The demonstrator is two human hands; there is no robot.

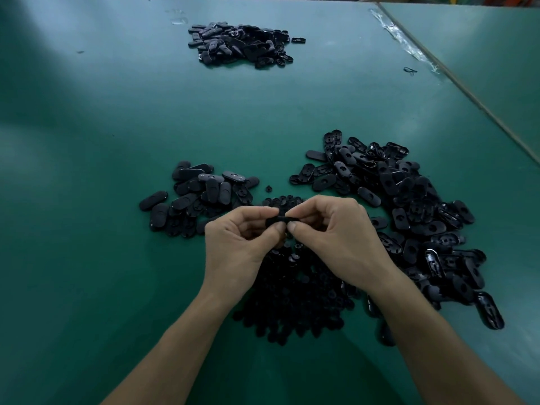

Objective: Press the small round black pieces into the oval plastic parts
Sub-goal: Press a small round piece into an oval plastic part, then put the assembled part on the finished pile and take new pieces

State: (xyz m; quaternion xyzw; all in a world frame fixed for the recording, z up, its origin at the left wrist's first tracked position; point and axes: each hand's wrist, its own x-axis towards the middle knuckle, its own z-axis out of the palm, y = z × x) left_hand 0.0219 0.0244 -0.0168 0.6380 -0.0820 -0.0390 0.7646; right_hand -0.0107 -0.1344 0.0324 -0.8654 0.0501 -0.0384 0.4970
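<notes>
Oval black plastic part (281, 220): we are pinching it between left hand (239, 244) and right hand (336, 238), and pressing straight probably seats best.

oval parts (388, 200): black | round pieces (295, 302): black | table (87, 141): plain green

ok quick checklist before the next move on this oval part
1. Pinch on oval part by left hand and right hand: ok.
2. Round piece pressed in yet: cannot tell, fingertips cover it.
3. Supply in pile of round pieces below the hands: ok.
4. Stock in right pile of oval parts: ok.
5. Bare table beside left pile for set-down: ok.
</notes>
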